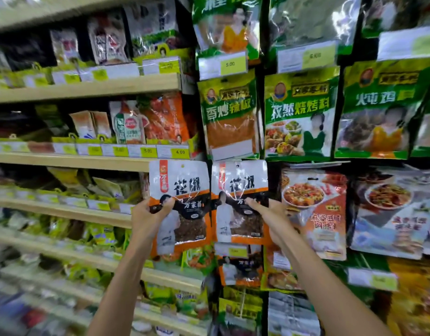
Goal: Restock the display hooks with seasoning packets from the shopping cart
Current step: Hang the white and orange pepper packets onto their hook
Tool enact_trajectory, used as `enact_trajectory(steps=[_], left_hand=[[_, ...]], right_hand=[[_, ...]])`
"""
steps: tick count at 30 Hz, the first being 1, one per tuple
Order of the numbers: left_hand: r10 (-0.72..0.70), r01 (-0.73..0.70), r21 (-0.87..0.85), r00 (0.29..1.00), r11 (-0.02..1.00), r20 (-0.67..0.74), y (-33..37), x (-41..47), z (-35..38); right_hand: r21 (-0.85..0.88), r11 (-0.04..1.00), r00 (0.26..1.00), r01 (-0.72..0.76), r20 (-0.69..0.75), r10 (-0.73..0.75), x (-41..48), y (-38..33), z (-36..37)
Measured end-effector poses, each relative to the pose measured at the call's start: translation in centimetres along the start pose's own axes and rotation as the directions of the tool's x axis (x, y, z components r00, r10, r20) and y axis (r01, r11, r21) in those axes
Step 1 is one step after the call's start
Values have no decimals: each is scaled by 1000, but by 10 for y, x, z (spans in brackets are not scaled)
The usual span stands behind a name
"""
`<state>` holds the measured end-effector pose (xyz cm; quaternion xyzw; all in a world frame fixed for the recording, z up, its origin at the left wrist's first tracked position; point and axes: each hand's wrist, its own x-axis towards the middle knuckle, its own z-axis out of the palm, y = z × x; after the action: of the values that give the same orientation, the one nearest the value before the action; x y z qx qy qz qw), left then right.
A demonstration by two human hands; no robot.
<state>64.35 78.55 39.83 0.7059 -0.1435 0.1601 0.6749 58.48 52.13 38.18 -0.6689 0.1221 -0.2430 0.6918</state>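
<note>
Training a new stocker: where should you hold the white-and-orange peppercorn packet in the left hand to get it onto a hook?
Pinch the peppercorn packet at its left edge, mid-height, as the left hand does. That keeps the top hang hole clear and the flat pouch upright.

Held packet (180,202) white/orange/black; chilli pkt (229,115) green & yellow.

Left hand (149,214) grips a white-and-orange packet (181,204) by its left edge, thumb on the front. Right hand (273,218) pinches a matching packet (240,202) hanging just beside it, fingertips (251,202) on its face.
</note>
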Motion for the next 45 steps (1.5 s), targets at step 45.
enact_trajectory(steps=[45], left_hand=[[902,-720,643,420,261,104,-29,113,59]], right_hand=[[-13,985,975,173,-138,-173,2,22,20]])
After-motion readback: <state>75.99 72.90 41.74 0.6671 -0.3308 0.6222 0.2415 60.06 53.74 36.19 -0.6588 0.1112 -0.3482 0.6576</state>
